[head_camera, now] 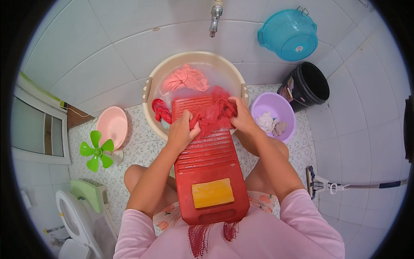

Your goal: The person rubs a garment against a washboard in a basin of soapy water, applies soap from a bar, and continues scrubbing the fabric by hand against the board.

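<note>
Both hands grip a wet red cloth [212, 115] spread over the ridges of a red plastic washboard [207, 153]. My left hand [184, 129] pinches its left end; my right hand [241, 116] holds the bunched right side. The washboard's far end rests in a beige basin [194, 55] of cloudy water, its near end against my body. A yellow bar of soap [212, 193] lies on the flat near part of the board. Inside the basin are a salmon-pink cloth [186, 78] and a bright red item [161, 110] at the left.
A purple basin [289, 106] holding crumpled cloths stands at right, beside a black bucket [312, 84]. A blue basin [288, 34] hangs on the wall, near a metal tap [214, 21]. At left are a pink basin [113, 124], a green-bladed fan [97, 151] and a toilet [72, 217].
</note>
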A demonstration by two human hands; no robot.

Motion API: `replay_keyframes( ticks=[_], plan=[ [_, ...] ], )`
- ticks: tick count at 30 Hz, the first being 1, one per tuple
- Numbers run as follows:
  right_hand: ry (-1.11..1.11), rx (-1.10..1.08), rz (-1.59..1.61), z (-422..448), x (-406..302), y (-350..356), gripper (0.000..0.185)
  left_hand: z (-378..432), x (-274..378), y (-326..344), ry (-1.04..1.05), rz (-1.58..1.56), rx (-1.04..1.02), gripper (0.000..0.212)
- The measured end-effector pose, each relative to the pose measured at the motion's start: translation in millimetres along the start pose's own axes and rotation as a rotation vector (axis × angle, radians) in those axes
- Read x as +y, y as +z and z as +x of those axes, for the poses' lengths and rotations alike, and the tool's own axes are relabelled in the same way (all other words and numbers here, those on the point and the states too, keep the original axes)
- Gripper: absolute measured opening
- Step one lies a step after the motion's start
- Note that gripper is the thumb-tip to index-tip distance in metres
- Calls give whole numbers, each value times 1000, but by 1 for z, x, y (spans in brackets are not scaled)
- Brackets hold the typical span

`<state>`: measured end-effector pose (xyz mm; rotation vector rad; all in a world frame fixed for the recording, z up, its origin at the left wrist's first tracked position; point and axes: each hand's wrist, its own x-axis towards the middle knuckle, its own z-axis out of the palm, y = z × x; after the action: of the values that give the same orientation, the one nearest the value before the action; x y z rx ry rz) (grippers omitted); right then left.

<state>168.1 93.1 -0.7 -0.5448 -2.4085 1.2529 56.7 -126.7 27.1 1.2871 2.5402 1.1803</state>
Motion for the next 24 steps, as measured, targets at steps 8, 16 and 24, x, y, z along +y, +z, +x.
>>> replay_keyframes(
  ticks=[8, 16, 24],
  plan=[
    [-169, -332, -256, 14, 25, -9, 42, -38, 24, -10, 120, -278, -90, 28],
    [-330, -541, -718, 102, -66, -40, 28, -41, 24, -5, 15, -147, 43, 29],
    [-256, -630, -274, 38, -91, -1, 39, -41, 27, -15, 136, -11, 327, 23]
  ],
)
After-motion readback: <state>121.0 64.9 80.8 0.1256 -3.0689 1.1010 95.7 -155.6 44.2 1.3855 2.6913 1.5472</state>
